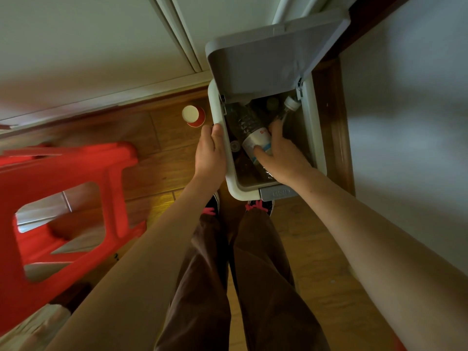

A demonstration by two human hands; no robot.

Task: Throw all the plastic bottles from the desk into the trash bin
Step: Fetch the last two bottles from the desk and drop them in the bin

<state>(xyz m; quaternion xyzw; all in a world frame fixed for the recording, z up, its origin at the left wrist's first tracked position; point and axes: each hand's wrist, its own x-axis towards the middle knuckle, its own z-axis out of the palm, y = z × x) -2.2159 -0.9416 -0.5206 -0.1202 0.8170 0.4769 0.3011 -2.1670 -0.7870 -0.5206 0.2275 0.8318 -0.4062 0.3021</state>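
A white trash bin stands on the floor in front of my feet, its grey lid swung up. Inside lie several clear plastic bottles. One with a white and blue label lies across the middle, and a white-capped bottle leans at the far right corner. My right hand reaches into the bin and is closed on the labelled bottle. My left hand grips the bin's left rim, thumb over the edge.
A red paper cup stands on the wooden floor left of the bin. A red plastic stool is at the left. A white wall is on the right, white cabinet doors behind the bin.
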